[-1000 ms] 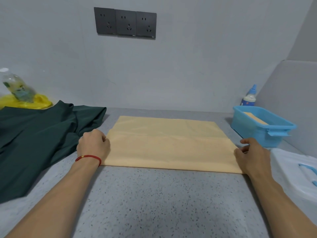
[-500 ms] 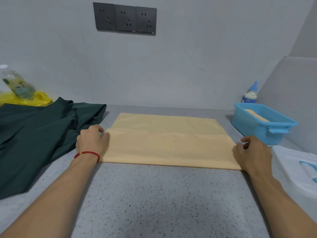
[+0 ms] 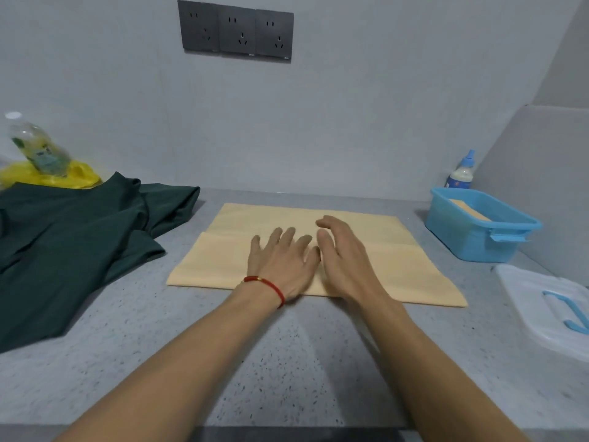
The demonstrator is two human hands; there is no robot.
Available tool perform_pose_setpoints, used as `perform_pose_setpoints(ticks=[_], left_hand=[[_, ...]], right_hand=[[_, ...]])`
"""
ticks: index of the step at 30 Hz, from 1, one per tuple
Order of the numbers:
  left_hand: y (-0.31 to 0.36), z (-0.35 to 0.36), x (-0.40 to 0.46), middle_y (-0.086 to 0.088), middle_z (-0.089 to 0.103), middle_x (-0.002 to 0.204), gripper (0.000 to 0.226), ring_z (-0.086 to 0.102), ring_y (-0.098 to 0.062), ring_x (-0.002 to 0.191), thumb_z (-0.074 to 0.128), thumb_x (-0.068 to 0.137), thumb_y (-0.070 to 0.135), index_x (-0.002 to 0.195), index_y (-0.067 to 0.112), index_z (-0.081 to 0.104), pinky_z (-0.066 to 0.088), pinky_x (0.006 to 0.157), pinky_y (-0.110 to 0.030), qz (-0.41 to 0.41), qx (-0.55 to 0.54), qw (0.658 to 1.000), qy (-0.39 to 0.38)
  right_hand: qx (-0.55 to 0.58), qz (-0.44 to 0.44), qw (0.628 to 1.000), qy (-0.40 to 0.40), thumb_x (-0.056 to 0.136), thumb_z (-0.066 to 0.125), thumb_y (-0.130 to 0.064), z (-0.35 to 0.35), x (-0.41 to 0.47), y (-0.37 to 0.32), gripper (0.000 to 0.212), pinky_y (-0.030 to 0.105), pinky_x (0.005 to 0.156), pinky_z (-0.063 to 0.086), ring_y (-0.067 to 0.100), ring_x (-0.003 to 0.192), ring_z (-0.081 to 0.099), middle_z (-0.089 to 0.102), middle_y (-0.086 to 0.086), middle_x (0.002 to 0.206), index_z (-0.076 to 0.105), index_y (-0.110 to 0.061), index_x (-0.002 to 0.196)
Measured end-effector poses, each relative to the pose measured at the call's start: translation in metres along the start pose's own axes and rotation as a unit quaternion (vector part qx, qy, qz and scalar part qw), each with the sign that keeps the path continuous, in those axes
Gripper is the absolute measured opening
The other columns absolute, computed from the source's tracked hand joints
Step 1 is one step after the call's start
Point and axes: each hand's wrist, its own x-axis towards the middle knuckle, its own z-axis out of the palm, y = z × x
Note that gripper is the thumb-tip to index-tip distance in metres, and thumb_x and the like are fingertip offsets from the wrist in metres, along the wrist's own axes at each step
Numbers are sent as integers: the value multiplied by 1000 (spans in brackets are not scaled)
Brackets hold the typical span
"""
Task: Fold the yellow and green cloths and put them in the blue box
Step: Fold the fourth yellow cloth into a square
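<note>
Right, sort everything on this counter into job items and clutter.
Job: yellow cloth, green cloth, blue box, left hand, right hand.

Clutter: plastic bottle, yellow bag, glue bottle, white lid, wall sockets.

the yellow cloth lies folded flat in the middle of the worktop, a fold line running across it. the left hand lies flat on it with fingers spread, a red string bracelet on its wrist. the right hand sits just beside it, fingers straight. the green cloth lies rumpled toward the left edge. the blue box stands near the back right corner, a folded yellow piece inside. its white lid lies at the right edge.
</note>
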Motion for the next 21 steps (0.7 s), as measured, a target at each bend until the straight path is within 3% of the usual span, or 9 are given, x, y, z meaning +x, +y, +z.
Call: perform_pose_setpoints(ticks=[4,10,16,21], left_hand=[[-4,24,-6,5,-2,169,67,-4,-28,155,26,99,52,161,34,9,-1,118,-65,-14,73,988,-132],[-3,28,-5,9,-6,169,72,-8,-26,156,21,96,60,161,37,2,-5,118,-65,-30,69,988,-138],[-7,26,-1,9,-11,169,71,-14,-24,155,11,90,77,156,54,-1,-13,120,-59,-46,19,988,-148],[-50,17,3,11,-14,168,64,-14,-25,155,9,95,72,155,55,-5,-11,121,-58,-83,22,984,-155]], right_hand=[[63,78,991,-94,107,26,-49,32,-3,-4,50,30,118,27,8,142,36,41,-7,156,45,-24,146],[-5,131,977,-169,103,15,-63,32,-3,5,69,47,121,25,18,148,31,37,-1,159,38,-18,150],[-192,169,953,-162,105,11,-58,-35,-4,69,72,50,119,26,30,143,34,37,15,155,39,-6,146],[-302,237,905,-185,103,6,-61,-95,-17,127,76,45,127,6,22,157,3,6,3,171,13,-15,162]])
